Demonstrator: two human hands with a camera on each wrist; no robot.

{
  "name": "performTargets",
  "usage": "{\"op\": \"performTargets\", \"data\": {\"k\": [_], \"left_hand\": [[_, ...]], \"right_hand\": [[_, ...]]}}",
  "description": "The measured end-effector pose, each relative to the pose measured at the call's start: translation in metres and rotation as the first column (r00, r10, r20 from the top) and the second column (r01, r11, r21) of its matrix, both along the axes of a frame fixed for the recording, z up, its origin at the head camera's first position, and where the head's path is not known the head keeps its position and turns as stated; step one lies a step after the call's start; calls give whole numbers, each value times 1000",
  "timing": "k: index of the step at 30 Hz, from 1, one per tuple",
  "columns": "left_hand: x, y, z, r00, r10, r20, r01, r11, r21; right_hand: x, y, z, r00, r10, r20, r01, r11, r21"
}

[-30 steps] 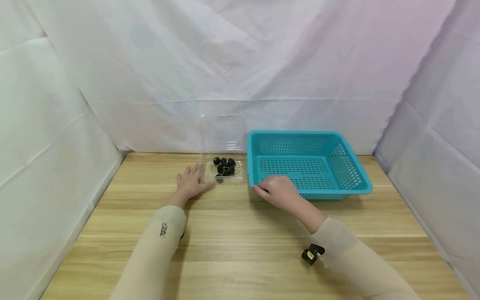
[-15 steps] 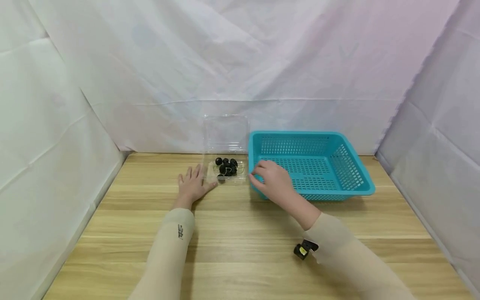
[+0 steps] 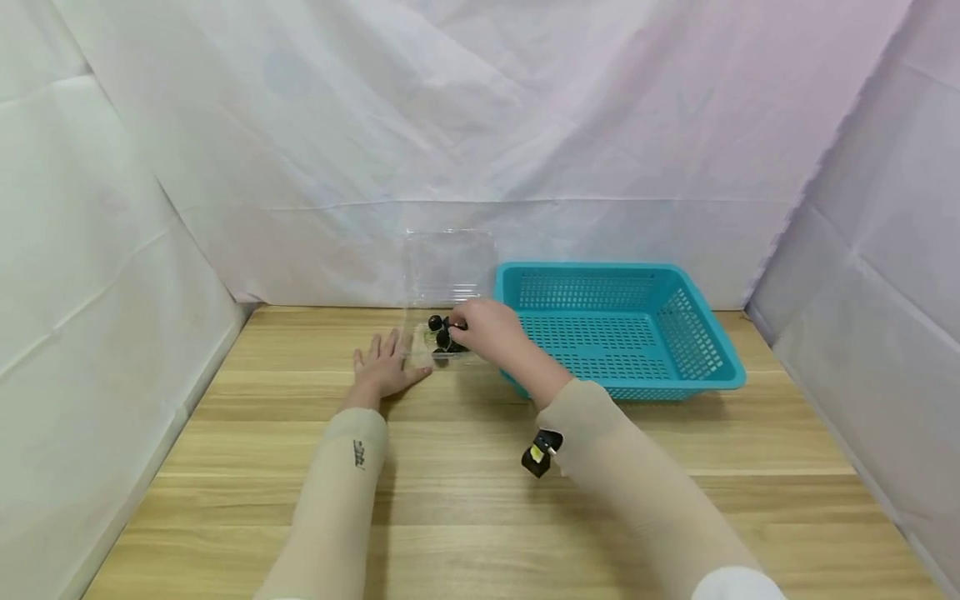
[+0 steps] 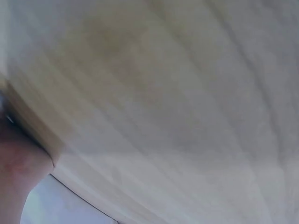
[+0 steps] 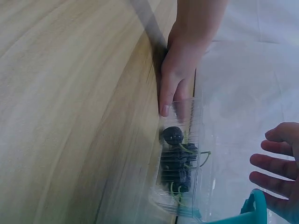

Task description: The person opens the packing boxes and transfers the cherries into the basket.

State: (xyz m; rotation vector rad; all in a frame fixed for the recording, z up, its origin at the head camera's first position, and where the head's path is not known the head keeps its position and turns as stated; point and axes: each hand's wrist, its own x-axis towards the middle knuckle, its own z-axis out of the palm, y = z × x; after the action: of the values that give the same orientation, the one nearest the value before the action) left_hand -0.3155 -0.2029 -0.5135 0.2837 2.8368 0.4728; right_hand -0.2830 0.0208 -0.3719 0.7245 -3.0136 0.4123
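Dark round grapes (image 3: 442, 337) with thin green stems lie in a clear plastic box (image 3: 420, 333), whose clear lid (image 3: 450, 258) stands up behind. My left hand (image 3: 381, 367) rests on the table with spread fingers, at the box's left end; the right wrist view shows its fingertips against that end. My right hand (image 3: 491, 329) reaches over the box's right side from above, hiding some of the grapes. Its fingers (image 5: 273, 163) look apart in the right wrist view, with nothing seen between them. Only part of the left hand (image 4: 18, 172) shows in the left wrist view.
A teal perforated basket (image 3: 697, 385) stands directly right of the box, and my right forearm passes its front left corner. White cloth (image 3: 300, 150) hangs behind and at both sides of the wooden table (image 3: 450, 517). A small black device (image 3: 538, 454) sits under the right wrist.
My right hand has moved left from the basket's front left corner to above the grapes. Its fingers have loosened from their earlier curl. The left hand stays almost where it was.
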Motion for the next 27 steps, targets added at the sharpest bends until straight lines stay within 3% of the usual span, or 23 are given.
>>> {"op": "performTargets", "data": {"k": [6,11,15,22,27], "left_hand": [[-2,-5,5,998,-17,66,18,1000,-13],[8,-1,23,993,-23,114,21,1000,14],[14,2,35,993,-31,116,29,999,14],[14,3,38,993,-38,116,37,999,11],[12,4,38,990,-34,139,34,999,-2]], "right_hand": [[-21,-14,-8,995,7,102,-12,999,42],[-33,-21,-18,991,-13,135,-1,995,104],[-39,-24,-26,988,-27,155,4,989,146],[-43,-24,-33,989,-1,146,-34,970,239],[-43,-24,-35,990,18,139,-51,970,238]]}}
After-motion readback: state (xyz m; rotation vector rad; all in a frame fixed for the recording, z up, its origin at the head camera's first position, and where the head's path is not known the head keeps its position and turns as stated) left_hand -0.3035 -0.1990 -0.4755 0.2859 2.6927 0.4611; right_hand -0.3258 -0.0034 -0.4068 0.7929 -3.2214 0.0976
